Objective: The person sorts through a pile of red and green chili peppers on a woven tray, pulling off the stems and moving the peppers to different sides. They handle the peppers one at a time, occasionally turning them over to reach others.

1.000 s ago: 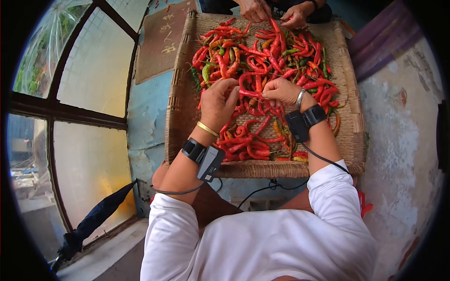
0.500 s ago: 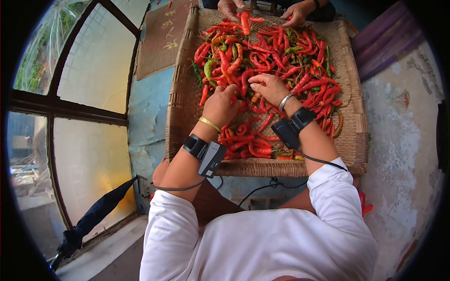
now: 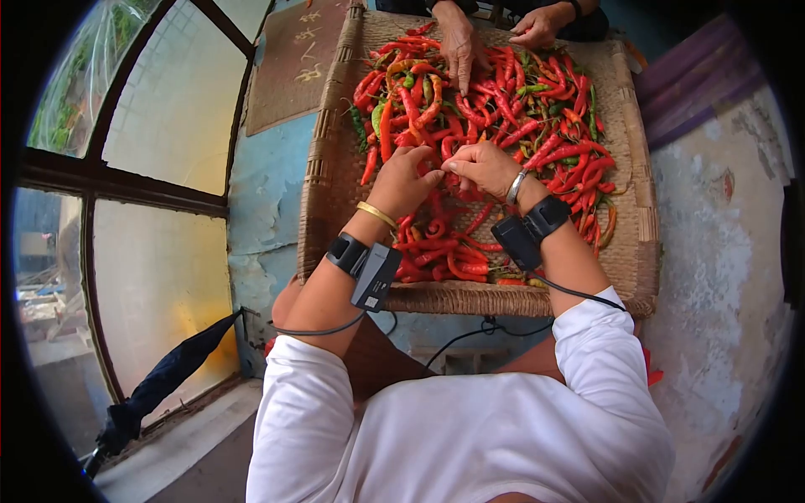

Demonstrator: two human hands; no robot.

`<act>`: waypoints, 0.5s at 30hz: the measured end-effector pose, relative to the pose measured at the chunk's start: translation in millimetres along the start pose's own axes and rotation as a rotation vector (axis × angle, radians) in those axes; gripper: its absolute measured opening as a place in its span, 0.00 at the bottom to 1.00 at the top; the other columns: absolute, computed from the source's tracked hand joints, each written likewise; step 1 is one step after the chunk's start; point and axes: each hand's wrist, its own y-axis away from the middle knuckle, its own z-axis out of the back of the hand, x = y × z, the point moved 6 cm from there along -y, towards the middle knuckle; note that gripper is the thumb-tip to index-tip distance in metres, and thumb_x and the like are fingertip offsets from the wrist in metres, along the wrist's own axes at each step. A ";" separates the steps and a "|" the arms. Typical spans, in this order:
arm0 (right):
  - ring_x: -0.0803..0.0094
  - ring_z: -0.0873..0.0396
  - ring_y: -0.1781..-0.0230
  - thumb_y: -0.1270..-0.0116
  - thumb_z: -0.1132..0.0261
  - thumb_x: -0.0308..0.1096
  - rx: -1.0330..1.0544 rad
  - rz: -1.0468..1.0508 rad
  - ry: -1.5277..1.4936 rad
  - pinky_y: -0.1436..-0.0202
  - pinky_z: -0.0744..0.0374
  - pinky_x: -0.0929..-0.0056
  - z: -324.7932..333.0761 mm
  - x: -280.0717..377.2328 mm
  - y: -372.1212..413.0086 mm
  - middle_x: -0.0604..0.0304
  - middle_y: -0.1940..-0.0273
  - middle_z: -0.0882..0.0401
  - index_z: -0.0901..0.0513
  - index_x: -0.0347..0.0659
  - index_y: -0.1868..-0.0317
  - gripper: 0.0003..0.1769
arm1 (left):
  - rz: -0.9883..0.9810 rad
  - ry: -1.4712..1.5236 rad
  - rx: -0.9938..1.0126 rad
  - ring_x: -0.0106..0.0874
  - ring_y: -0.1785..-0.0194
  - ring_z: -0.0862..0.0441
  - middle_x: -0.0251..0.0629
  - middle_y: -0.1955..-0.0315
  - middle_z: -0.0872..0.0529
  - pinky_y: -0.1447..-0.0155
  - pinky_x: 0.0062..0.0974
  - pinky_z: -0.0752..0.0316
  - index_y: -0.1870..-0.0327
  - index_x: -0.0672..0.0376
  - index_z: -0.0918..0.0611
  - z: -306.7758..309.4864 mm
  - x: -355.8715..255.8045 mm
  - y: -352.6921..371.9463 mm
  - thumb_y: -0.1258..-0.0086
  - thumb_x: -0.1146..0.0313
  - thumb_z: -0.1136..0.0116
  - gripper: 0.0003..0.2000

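My left hand [image 3: 406,178] is closed, its fingers curled round a red chili pepper [image 3: 426,163] that is mostly hidden by them. Close beside it, my right hand [image 3: 485,168] makes a pinch, thumb and forefinger almost meeting my left thumb; what lies in the pinch is too small to make out. Both hands hover over a heap of chili peppers [image 3: 549,155], mostly red with some green and orange ones. Nearer to me, under my wrists, lies a smaller group of red chili peppers [image 3: 440,256].
A woven tray [image 3: 625,251] with a raised rim holds the peppers. Across it, another person's hand [image 3: 459,46] reaches into the heap, and their other hand [image 3: 537,25] rests near the far rim. A folded umbrella [image 3: 172,377] leans by the window; cables [image 3: 470,337] hang below the tray.
My hands have come together, fingertips nearly touching. The other person's hand has let go of the red pepper it held up and now reaches down into the heap.
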 end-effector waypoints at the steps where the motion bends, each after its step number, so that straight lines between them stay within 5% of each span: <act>1: 0.83 0.27 0.81 0.39 0.43 0.37 -0.032 0.016 0.064 0.78 0.29 0.83 6.9 7.2 4.0 0.66 0.78 0.25 0.20 0.37 0.61 0.13 | 0.002 0.002 -0.002 0.39 0.57 0.24 0.44 0.59 0.24 0.54 0.29 0.29 0.51 0.61 0.26 -0.4 0.3 1.2 0.44 0.67 0.41 0.19; 3: 0.82 0.28 0.83 0.39 0.42 0.38 -0.131 0.064 0.069 0.79 0.29 0.83 23.8 33.3 16.0 0.66 0.81 0.24 0.19 0.37 0.66 0.12 | -0.010 -0.058 -0.032 0.43 0.55 0.25 0.46 0.57 0.24 0.52 0.35 0.30 0.53 0.59 0.25 -0.6 -2.3 4.2 0.46 0.64 0.41 0.19; 4: 0.81 0.25 0.78 0.39 0.42 0.36 -0.167 0.125 -0.041 0.74 0.26 0.82 36.2 34.8 16.1 0.62 0.75 0.22 0.21 0.36 0.60 0.13 | -0.008 -0.056 -0.033 0.43 0.55 0.25 0.46 0.57 0.24 0.52 0.35 0.30 0.53 0.59 0.25 0.1 -4.5 5.3 0.46 0.64 0.41 0.19; 6: 0.80 0.24 0.70 0.39 0.42 0.36 -0.463 0.429 -0.572 0.68 0.25 0.81 47.8 60.0 27.6 0.59 0.67 0.22 0.25 0.34 0.52 0.17 | 0.007 -0.109 0.002 0.42 0.55 0.25 0.45 0.57 0.25 0.52 0.34 0.30 0.55 0.59 0.23 0.7 -8.8 6.9 0.46 0.64 0.41 0.17; 9: 0.79 0.24 0.65 0.39 0.42 0.35 -0.607 0.390 -0.422 0.63 0.25 0.81 59.9 41.3 23.3 0.58 0.62 0.23 0.29 0.34 0.47 0.20 | 0.053 -0.072 -0.001 0.42 0.56 0.25 0.44 0.57 0.26 0.53 0.34 0.29 0.59 0.59 0.22 3.0 -6.3 2.1 0.46 0.64 0.42 0.14; 15: 0.77 0.24 0.67 0.40 0.41 0.33 -0.167 0.091 -0.049 0.64 0.25 0.79 2.7 5.2 -1.1 0.57 0.60 0.24 0.26 0.33 0.52 0.18 | 0.096 -0.163 -0.453 0.42 0.56 0.25 0.45 0.56 0.27 0.53 0.33 0.29 0.62 0.58 0.21 40.3 -2.7 3.9 0.45 0.63 0.43 0.12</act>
